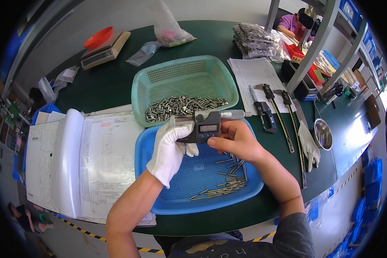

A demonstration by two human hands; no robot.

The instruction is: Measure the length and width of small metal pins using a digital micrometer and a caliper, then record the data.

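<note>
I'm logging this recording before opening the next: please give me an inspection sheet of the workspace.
Surface: dark green tabletop.
Job's things: digital micrometer held up over the blue basket; metal pins in that basket and in the green basket.
Clutter: two calipers, second micrometer, white glove and metal bowl to the right; drawing sheet to the left.
Grippers: gloved left hand grips the micrometer's frame; bare right hand has its thumb at the buttons.
Cables: nothing seen.
Surroundings: co-worker seated beyond, upper right; striped floor tape.
</note>
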